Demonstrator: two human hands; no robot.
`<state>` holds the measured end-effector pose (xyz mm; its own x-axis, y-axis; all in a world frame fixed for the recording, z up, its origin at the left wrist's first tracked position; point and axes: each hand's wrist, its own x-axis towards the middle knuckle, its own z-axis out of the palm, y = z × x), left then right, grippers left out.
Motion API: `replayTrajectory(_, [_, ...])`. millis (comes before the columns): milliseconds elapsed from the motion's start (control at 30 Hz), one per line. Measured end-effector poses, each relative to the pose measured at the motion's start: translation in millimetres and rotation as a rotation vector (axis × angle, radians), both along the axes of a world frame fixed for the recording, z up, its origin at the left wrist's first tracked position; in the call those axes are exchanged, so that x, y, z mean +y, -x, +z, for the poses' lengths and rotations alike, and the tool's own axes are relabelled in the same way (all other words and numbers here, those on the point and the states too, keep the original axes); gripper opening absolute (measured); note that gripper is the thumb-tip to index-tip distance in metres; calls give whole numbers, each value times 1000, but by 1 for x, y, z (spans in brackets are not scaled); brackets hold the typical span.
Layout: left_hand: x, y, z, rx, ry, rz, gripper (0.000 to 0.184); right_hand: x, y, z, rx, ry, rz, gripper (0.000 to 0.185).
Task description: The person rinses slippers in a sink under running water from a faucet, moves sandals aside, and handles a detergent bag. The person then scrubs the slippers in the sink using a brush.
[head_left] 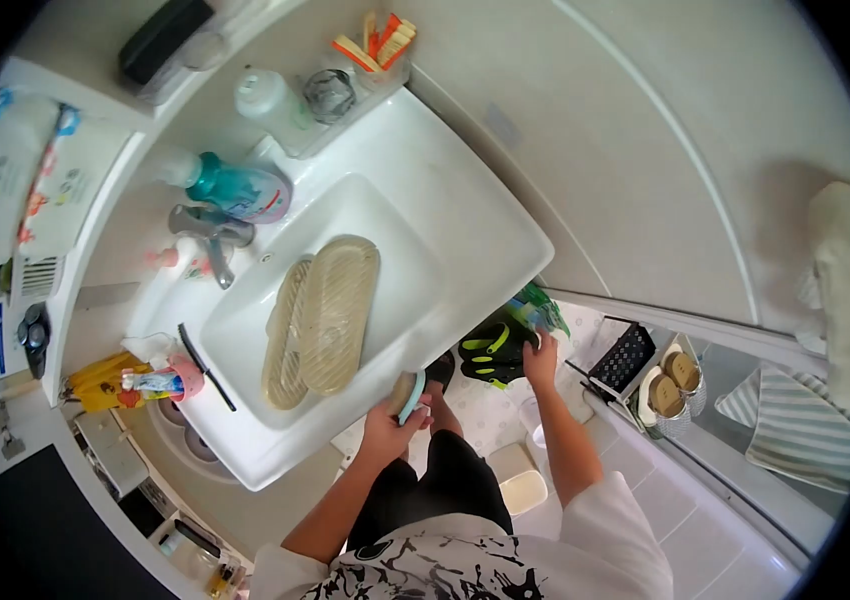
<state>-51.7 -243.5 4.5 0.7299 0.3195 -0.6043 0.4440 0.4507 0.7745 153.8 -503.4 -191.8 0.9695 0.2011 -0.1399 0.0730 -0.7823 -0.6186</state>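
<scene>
My left hand (390,432) is closed around a scrub brush (408,398) with a pale blue back and a beige side, held just off the sink's front edge. Two long beige ribbed pieces (340,315) with rounded ends lie in the white sink (415,235), one partly over the other. To the right, my right hand (542,358) reaches low past the sink's corner. Its fingers are bent against a black and lime-green item (493,352), beside a green plastic packet (543,308). What the fingers grip there is partly hidden.
A faucet (213,235), a teal pump bottle (240,190) and a white bottle (275,105) stand along the sink's back. A black toothbrush-like stick (207,368) lies on the left rim. Below right are a black basket (623,355) and a pale tub (523,492).
</scene>
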Motion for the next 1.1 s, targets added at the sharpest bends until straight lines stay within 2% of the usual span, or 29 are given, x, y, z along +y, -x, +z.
replayTrajectory(67, [7, 1, 10, 39, -15, -34, 17, 5, 27, 23, 76, -117, -61, 25])
replayTrajectory(167, [13, -9, 36, -6, 70, 130, 18, 28, 73, 87, 298, -415, -166, 14])
replayTrajectory(200, [14, -8, 39, 22, 82, 178, 26, 43, 89, 112, 344, -552, -177, 13])
replayTrajectory(233, [15, -9, 41, -11, 138, 243, 26, 60, 99, 151, 486, -631, -130, 14])
replayTrajectory(267, [16, -12, 42, -48, 192, 311, 27, 71, 111, 166, 630, -664, -57, 15])
replayTrajectory(333, [15, -15, 45, -82, 240, 405, 27, 100, 131, 202, 778, -773, 170, 23])
replayTrajectory(367, [13, -18, 48, -9, 232, 423, 28, 115, 138, 215, 837, -813, 257, 26])
replayTrajectory(433, [14, -26, 68, 138, 224, 454, 31, 135, 148, 221, 798, -815, 316, 29])
replayTrajectory(467, [17, -26, 82, 211, 250, 356, 41, 140, 151, 224, 781, -812, 340, 31])
replayTrajectory(567, [24, -12, 87, 51, 116, 90, 54, 152, 146, 251, 849, -733, 258, 22])
replayTrajectory(600, [28, -6, 87, 31, 28, 6, 60, 153, 150, 241, 795, -744, 187, 18])
replayTrajectory(700, [62, 27, 26, 59, -702, 81, 56, 150, 134, 268, 870, -660, 42, 18])
replayTrajectory(800, [109, 38, 29, 177, -200, 334, 60, 137, 123, 269, 795, -682, 60, 30])
replayTrajectory(867, [124, 39, 16, 245, -151, 411, 60, 132, 124, 273, 804, -735, 15, 40])
replayTrajectory(1100, [140, 35, -37, 363, -279, 421, 54, 145, 148, 279, 737, -743, -60, 41])
